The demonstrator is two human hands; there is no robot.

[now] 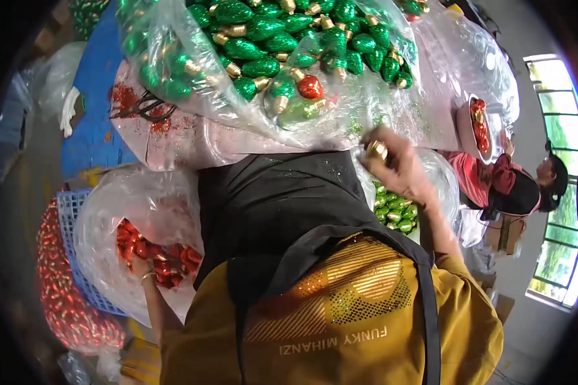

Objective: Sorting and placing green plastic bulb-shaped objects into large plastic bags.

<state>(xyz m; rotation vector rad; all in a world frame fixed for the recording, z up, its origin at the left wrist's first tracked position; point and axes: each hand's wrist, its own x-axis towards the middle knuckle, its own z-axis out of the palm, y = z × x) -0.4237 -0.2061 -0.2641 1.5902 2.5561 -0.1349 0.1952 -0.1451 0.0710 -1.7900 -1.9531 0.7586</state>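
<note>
Mustard-yellow fabric top (472, 321), loose, sleeves stopping above the forearms. Chest print (366, 289) in shiny gold: diagonal stripes, rounded shapes, dark dotted patch, pale lettering beneath. Black cloth apron (270, 199) over it, sagging bib edge, narrow dark straps (429, 321), lap flecked with glitter. Left hand (142, 265) bare, thin pale wristband (148, 275), probably a bracelet, too small to be sure. Right hand (401, 168) bare too.

The location is a production workshop, as indicated by bulk stock: glittered, bulb-shaped green ornaments (263, 27) are heaped on the worktable (99, 122), and a plastic bag (99, 218) of red ornaments (167, 263) is positioned at its near left side. A co-worker (523, 183), a cardboard box (506, 232) and paned windows (564, 133) are located right of the worktable.
</note>
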